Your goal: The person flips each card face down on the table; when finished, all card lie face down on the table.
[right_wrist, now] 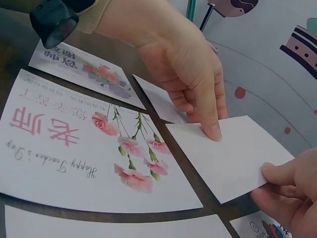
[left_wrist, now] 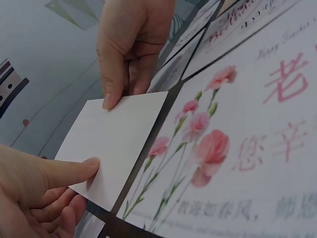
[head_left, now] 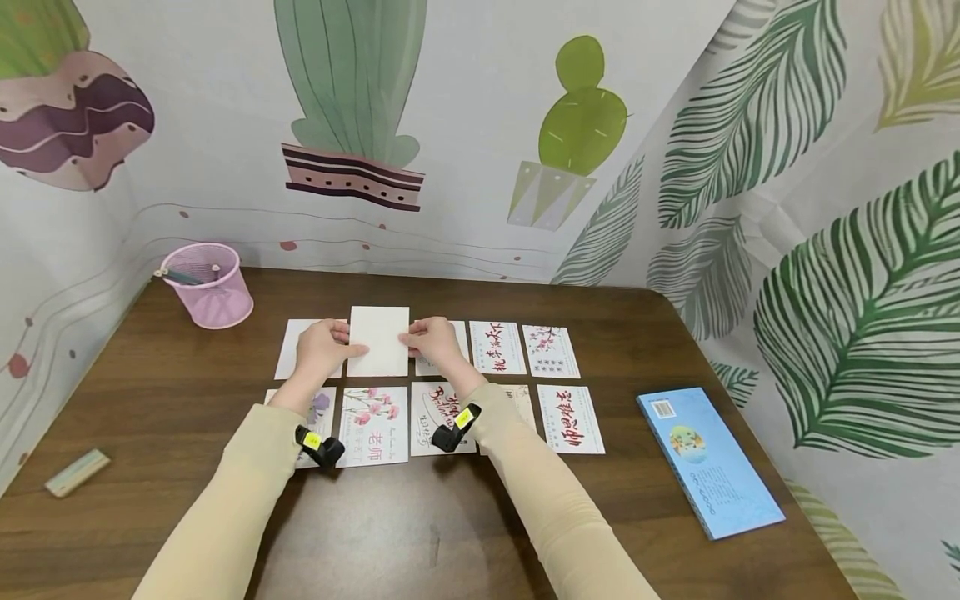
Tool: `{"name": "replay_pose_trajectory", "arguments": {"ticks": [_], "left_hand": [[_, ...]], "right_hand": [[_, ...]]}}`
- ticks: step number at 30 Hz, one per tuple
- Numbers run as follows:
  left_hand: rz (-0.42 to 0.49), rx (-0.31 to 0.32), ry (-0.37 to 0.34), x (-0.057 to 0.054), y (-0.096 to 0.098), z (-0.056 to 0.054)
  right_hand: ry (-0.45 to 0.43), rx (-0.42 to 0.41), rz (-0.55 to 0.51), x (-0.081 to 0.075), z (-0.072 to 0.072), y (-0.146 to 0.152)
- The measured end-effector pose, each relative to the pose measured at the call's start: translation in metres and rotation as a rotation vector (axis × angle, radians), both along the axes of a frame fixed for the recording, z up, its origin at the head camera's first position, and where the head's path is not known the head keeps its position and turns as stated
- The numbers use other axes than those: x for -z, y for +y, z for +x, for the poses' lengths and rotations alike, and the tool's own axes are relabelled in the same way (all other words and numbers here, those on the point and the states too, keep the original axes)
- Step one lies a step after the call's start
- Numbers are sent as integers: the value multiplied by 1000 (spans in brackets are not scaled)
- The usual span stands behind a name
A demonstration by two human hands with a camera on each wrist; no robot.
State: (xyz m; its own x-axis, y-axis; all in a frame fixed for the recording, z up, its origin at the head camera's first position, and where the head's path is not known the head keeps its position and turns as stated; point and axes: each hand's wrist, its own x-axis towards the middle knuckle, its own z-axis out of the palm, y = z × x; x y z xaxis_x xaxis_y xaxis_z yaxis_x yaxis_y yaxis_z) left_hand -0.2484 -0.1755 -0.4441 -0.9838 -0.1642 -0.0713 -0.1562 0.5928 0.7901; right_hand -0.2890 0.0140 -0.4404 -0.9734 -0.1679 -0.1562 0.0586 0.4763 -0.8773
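Note:
A blank white card (head_left: 379, 342) is held between both hands at the back row of cards. My left hand (head_left: 322, 350) pinches its left edge, thumb on top and fingers below. On the opposite edge my right hand (head_left: 437, 343) pinches it the same way, as the right wrist view also shows. Just in front of it lies a card with pink carnations (head_left: 374, 425) and red lettering. A pale card (head_left: 288, 350) lies beneath the left hand, and another card (head_left: 459, 333) is partly covered by the right hand.
More printed cards lie in two rows, among them a red-lettered card (head_left: 498, 347) and a blossom card (head_left: 551, 351). A pink mesh pen holder (head_left: 217, 300) stands at the back left. An eraser-like block (head_left: 77, 472) lies at left, a blue book (head_left: 711, 462) at right.

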Motion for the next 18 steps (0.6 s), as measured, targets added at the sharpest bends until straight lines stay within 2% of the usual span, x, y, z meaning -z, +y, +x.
{"name": "replay_pose_trajectory", "arguments": {"ticks": [5, 12, 18], "left_hand": [[-39, -15, -1, 2, 2, -2], [-88, -35, 11, 2, 7, 0], [-115, -33, 24, 0, 11, 2]], "right_hand": [[9, 15, 56, 3, 0, 0], [22, 29, 37, 4, 1, 4], [48, 33, 84, 3, 2, 6]]}}
